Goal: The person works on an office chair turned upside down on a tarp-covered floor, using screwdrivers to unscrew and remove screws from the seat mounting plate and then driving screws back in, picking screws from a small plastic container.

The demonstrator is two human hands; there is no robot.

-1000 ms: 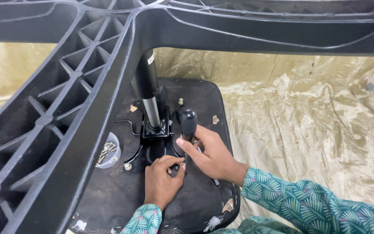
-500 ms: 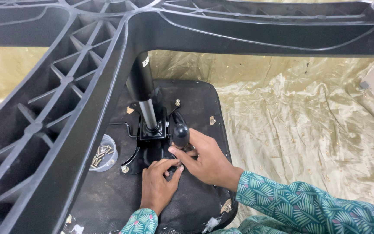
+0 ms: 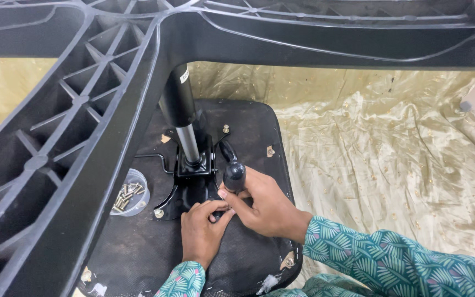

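An office chair lies upside down on a gold satin cloth (image 3: 391,159) spread over the floor. Its black seat underside (image 3: 138,247) faces up, and the ribbed star base (image 3: 83,110) looms at the top of the view.

Both hands meet at the near edge of the metal mechanism plate (image 3: 193,181), which is bolted at the middle of the seat underside, just below the gas cylinder (image 3: 181,113). The left hand (image 3: 202,234) pinches something small against the plate with its fingertips; what it is cannot be told, as the fingers hide it. The right hand (image 3: 265,206) curls over the same spot, its fingers clenched round a small part there, with the black knob of the adjustment lever (image 3: 233,173) standing just above its knuckles, touching or nearly so.

A clear plastic cup of screws (image 3: 129,193) sits on the seat underside near its left edge, beside the plate and under an arm of the star base.

As a judgement, the risks are these: a small fastener slipping from the fingertips could roll off the seat and get lost in the folds of the cloth; a wrist could knock the cup and scatter the screws; the lever could nudge the right hand off its hold; and the overhanging base could tip if the chair is jolted.
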